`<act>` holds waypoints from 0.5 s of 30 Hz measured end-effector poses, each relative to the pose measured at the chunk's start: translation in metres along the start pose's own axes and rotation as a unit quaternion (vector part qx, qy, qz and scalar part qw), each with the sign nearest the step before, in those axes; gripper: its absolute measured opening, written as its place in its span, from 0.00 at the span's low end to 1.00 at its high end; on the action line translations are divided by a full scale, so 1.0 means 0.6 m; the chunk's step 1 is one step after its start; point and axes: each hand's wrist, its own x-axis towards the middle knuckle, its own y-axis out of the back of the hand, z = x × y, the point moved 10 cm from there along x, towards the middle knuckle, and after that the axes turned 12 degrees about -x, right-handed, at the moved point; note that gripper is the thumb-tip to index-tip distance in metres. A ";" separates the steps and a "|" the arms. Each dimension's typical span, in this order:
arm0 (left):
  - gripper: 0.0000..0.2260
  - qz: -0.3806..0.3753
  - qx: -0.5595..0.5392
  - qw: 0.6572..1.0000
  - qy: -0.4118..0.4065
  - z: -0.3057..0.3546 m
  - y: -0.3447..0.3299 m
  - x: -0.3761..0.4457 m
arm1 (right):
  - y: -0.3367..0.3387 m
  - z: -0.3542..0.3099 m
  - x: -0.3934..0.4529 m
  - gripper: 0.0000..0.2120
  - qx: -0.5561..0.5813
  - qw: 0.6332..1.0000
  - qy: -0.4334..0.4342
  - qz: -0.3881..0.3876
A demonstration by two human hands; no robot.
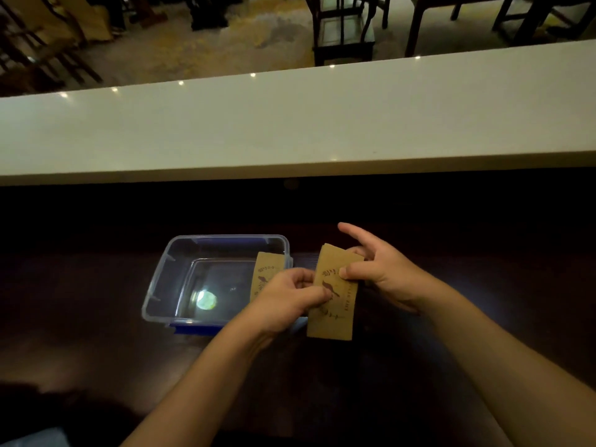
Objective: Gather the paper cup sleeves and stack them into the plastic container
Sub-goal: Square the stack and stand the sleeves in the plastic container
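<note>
1. A clear plastic container (pixel 180 279) with blue clips sat on the dark table (pixel 96 350). It had no lid on.
2. One brown paper sleeve (pixel 266 269) lay flat inside the container, against its right wall. It had a little bird picture on it.
3. A bright round spot of light shone on the bottom of the container.
4. The person held a second brown sleeve (pixel 332 304) just to the right of the container, a bit above the table.
5. The left hand (pixel 287 298) pinched the left edge of this sleeve between thumb and fingers.
6. The right hand (pixel 374 269) pinched the upper right part of the same sleeve with its thumb on top. Its pointer finger stuck out straight, away from the paper.
7. A long white counter (pixel 290 124) ran across behind the table.
8. Dark chairs (pixel 342 27) stood on the floor far behind the counter.
</note>
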 end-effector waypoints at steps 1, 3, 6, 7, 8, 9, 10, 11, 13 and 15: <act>0.06 0.007 -0.003 1.000 -0.002 0.003 0.014 -0.007 | -0.012 -0.003 0.007 0.37 0.011 1.000 -0.002 -0.007; 0.06 0.035 -0.011 0.999 -0.011 0.010 0.053 -0.018 | -0.028 0.003 0.020 0.31 0.068 0.998 -0.018 -0.001; 0.06 0.106 -0.039 0.994 -0.013 0.021 0.143 -0.032 | -0.040 0.036 0.037 0.25 0.096 0.991 -0.072 0.051; 0.06 0.123 -0.042 0.991 -0.012 0.025 0.175 -0.035 | -0.043 0.052 0.041 0.23 0.064 0.991 -0.093 0.071; 0.06 0.134 -0.044 0.990 -0.008 0.027 0.205 -0.037 | -0.047 0.069 0.044 0.22 0.027 0.989 -0.114 0.089; 0.06 0.142 -0.047 0.989 -0.001 0.027 0.232 -0.037 | -0.055 0.086 0.047 0.22 -0.001 0.986 -0.135 0.100; 0.06 0.150 -0.046 0.988 0.010 0.026 0.257 -0.038 | -0.065 0.102 0.049 0.22 -0.019 0.982 -0.156 0.102; 0.06 0.154 -0.039 0.987 0.021 0.024 0.275 -0.037 | -0.078 0.115 0.050 0.22 -0.030 0.980 -0.173 0.098; 0.05 0.158 -0.014 0.986 0.043 0.019 0.303 -0.034 | -0.103 0.130 0.054 0.26 -0.043 0.977 -0.191 0.086; 0.05 0.162 0.000 0.985 0.059 0.012 0.321 -0.028 | -0.114 0.136 0.058 0.32 -0.060 0.975 -0.196 0.086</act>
